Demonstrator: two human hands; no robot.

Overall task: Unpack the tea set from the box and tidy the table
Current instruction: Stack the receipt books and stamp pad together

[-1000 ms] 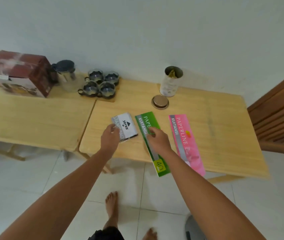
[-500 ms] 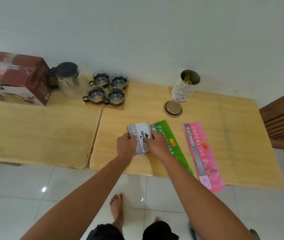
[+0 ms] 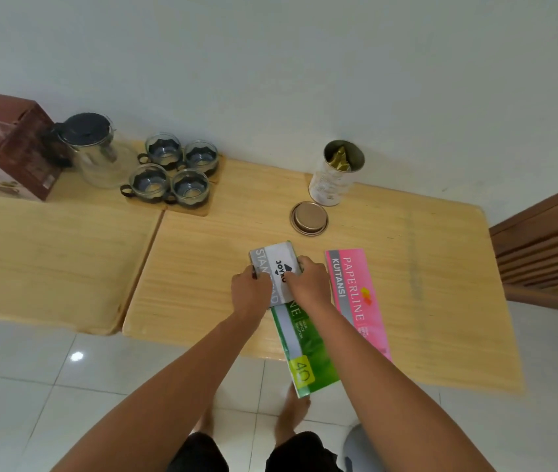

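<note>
A small grey-and-white Joyko box (image 3: 275, 264) lies on top of the green receipt book (image 3: 299, 349), which overhangs the table's front edge. My left hand (image 3: 250, 292) grips the box's left side and my right hand (image 3: 310, 284) grips its right side. A pink receipt book (image 3: 356, 294) lies just right of them. The brown tea set box (image 3: 8, 144) stands at the far left, with the glass teapot (image 3: 95, 151) and several glass cups (image 3: 173, 172) on a wooden tray beside it.
An open tin can (image 3: 335, 175) stands near the wall, its round lid (image 3: 309, 218) lying in front of it. Two wooden tables (image 3: 49, 260) meet at a seam. A wooden chair (image 3: 550, 247) is at the right. White tiled floor lies below.
The Joyko box slid right from beside the green book onto its top end. Both hands came together on the box. The green book now sits closer to the pink one.
</note>
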